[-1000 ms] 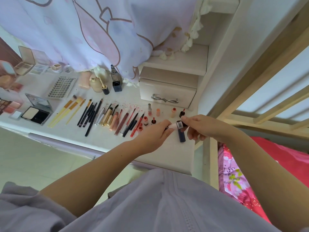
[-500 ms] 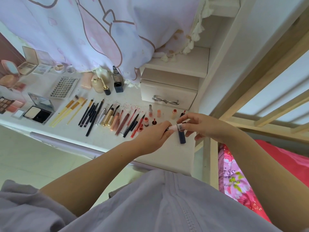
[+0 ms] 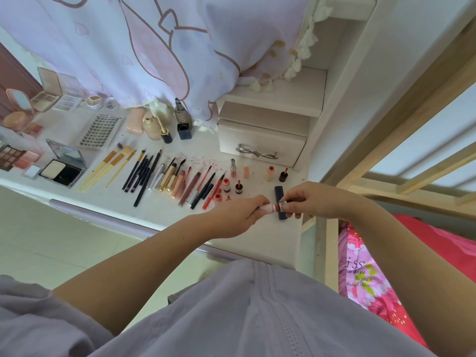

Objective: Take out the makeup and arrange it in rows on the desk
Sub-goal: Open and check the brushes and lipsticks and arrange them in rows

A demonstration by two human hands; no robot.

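From the head view, both hands meet above the near right part of the bench (image 3: 159, 215), the left hand (image 3: 238, 217) and right hand (image 3: 313, 200) each pinching an end of a small pink lipstick (image 3: 272, 208), its ends hidden by fingers, over a dark tube (image 3: 280, 199) partly covered.

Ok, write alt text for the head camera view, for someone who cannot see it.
Both hands, the left hand and right hand, hold a small pink lipstick tube between them above a white desk. Behind them lie rows of makeup brushes, pencils and small bottles, with a dark blue tube under the hands.
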